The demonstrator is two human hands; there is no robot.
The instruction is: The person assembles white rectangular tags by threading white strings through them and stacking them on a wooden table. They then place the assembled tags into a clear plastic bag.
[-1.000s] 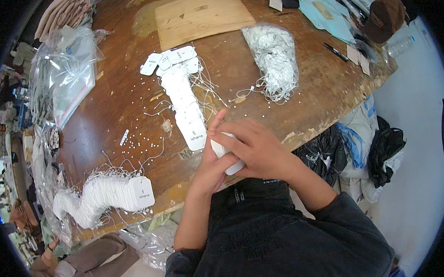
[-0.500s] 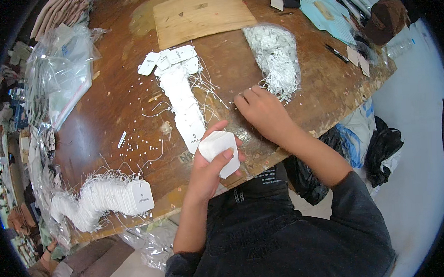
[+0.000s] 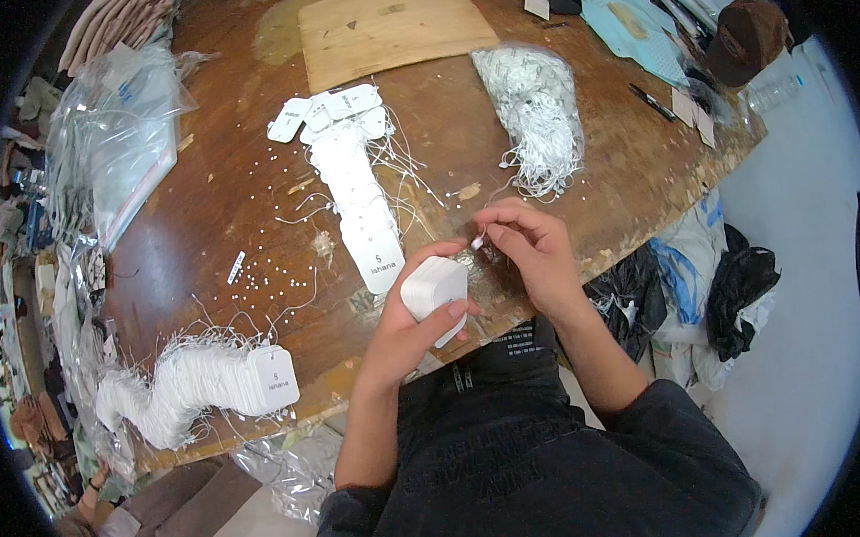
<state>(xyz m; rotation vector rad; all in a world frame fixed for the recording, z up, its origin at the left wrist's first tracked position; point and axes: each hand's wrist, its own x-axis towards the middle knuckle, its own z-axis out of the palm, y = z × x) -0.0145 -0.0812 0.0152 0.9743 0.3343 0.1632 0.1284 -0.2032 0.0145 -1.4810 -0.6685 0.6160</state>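
Near the table's front edge, my left hand (image 3: 401, 335) is closed around a thick stack of white hang tags (image 3: 433, 284), thumb lying across the top one. Just to its right, my right hand (image 3: 543, 252) pinches a white tag string (image 3: 479, 239) with a small white end piece, close above the stack. A clear bag of white strings (image 3: 538, 110) lies beyond my right hand. Left of it, a long fanned row of white tags (image 3: 352, 190) stretches away, with strings trailing from its right side. Another curved row of strung tags (image 3: 210, 384) lies at the near left.
Tiny white bits (image 3: 275, 273) are scattered on the brown wooden table (image 3: 224, 172). A wooden board (image 3: 396, 30) lies at the far side. Clear plastic bags (image 3: 141, 137) cover the left part. A black pen (image 3: 652, 102) and a brown cap (image 3: 748, 41) are at the right.
My right hand has come back from beside the string bag toward the stack, now with a string pinched in its fingers. My left hand has tilted the tag stack slightly.
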